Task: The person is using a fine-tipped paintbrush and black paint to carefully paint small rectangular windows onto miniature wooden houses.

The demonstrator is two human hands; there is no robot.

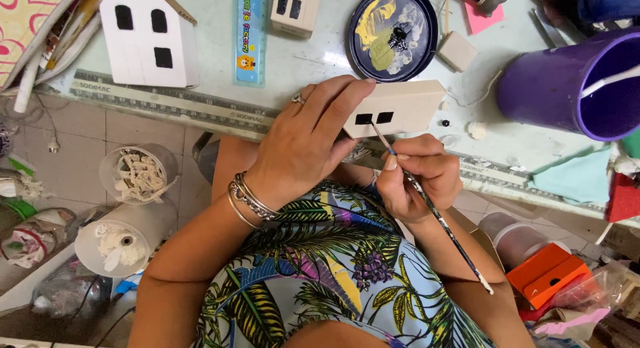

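My left hand (303,138) presses down on a small white block house (408,103) at the table's near edge, fingers along its top left. The block has two black window squares on its front face. My right hand (420,175) grips a thin paintbrush (433,211), and the brush tip touches the block just below the right black window. The brush handle slants down to the right past my wrist. A dark round lid (393,31) with yellow, white and black paint lies just behind the block.
A larger white house with black windows (150,38) and a small one (295,9) stand further back. A blue ruler (247,35) lies between them. A purple cup (577,85) stands at right. Clear tubs (137,175) and orange boxes (547,275) sit below the table.
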